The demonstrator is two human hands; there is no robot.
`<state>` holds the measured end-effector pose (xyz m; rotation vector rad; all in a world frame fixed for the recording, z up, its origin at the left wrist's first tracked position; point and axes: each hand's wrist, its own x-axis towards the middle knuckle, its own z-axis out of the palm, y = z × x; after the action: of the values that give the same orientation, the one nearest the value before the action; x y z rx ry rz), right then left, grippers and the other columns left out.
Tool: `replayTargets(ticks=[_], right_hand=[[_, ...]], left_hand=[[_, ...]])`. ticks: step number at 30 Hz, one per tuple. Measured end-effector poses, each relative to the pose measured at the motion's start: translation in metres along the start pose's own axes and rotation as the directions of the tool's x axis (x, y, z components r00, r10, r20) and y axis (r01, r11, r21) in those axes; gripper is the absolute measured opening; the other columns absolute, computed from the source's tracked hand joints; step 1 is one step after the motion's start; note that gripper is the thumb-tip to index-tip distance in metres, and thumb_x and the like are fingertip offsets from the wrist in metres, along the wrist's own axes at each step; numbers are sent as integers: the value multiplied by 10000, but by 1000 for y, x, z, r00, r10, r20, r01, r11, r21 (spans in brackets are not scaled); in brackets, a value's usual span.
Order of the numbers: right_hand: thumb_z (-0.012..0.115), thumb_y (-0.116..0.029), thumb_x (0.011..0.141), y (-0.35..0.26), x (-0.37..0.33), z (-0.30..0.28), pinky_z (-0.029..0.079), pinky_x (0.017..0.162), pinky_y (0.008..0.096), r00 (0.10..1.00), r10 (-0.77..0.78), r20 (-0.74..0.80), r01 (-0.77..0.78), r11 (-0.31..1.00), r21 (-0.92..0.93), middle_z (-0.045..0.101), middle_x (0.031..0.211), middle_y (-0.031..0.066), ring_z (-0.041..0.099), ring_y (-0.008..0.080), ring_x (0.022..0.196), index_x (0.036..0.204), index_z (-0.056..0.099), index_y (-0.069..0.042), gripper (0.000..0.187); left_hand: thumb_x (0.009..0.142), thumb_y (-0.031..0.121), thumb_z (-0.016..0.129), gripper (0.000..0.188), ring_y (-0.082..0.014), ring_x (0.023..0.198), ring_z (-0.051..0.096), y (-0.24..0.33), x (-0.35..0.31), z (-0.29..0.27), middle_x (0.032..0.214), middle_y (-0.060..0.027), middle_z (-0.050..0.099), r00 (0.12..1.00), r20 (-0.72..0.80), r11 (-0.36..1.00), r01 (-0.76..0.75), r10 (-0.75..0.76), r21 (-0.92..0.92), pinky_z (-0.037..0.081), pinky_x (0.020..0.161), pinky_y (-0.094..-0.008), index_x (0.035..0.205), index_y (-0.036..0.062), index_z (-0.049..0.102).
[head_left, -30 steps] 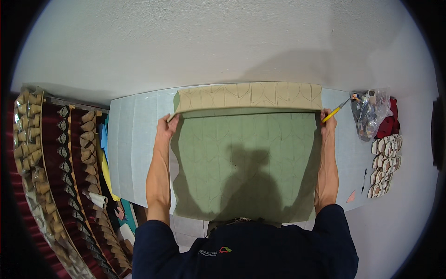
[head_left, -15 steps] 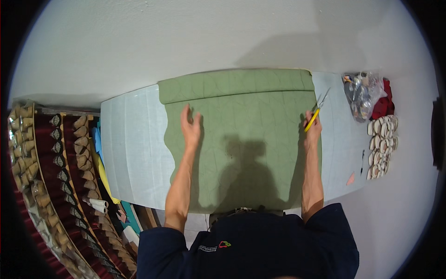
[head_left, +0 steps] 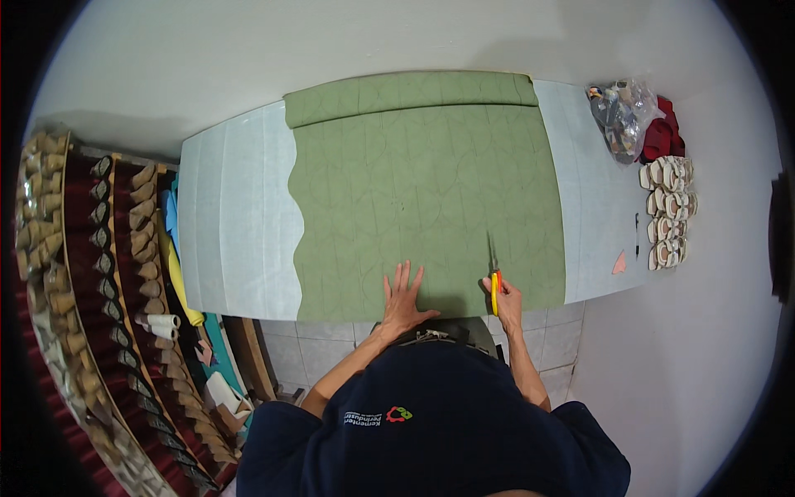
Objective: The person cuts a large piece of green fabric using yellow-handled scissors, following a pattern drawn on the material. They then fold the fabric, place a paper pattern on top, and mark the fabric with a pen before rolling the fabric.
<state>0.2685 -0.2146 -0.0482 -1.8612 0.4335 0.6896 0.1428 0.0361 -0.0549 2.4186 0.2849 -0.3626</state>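
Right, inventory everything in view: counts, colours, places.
Table: one, pale blue, centre
Pattern-marked sheet: one, green, on table
Scissors: one pair, yellow and orange handles, over sheet's right half
Clear plastic bag: one, mixed-colour contents, table's far right
Bundle: one, red, beside bag
Sandals: several, white, table's right end
Pen: one, mostly black, left of sandals
Scrap: one, pink, near pen
Shelves: several, maroon, left
Shoe-like pieces: many, brown and black, on shelves
Roll: one, yellow, between shelves and table
Smaller rolls: apparently two, white, beside shelves
Floor tiles: several, pale, beneath
Shirt: one, navy, bottom
Left hand: one, bare, at sheet's near edge
Right hand: one, bare, holding scissors
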Motion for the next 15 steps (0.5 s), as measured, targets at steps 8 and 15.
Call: replayTargets(ticks=[8, 15], right_hand=[[789, -519, 893, 32, -49, -32, 422, 520, 247, 995, -53, 81, 55, 998, -29, 552, 643, -27, 560, 68, 569, 932, 722, -23, 502], [726, -608, 913, 123, -90, -65, 443, 530, 241, 996, 37, 80, -40, 999, 36, 535, 619, -12, 557, 88, 547, 793, 647, -78, 548]], left_hand=[[731, 339, 876, 1164, -443, 1577, 22, 31, -63, 57, 1710, -241, 38, 986, -138, 993, 102, -92, 66, 31, 1213, -695, 1657, 145, 198], [790, 145, 764, 789, -478, 1477, 217, 31, -108, 110, 1580, -286, 244, 738, -472, 865, 316, -482, -390, 208, 1186, -596, 1491, 77, 407]])
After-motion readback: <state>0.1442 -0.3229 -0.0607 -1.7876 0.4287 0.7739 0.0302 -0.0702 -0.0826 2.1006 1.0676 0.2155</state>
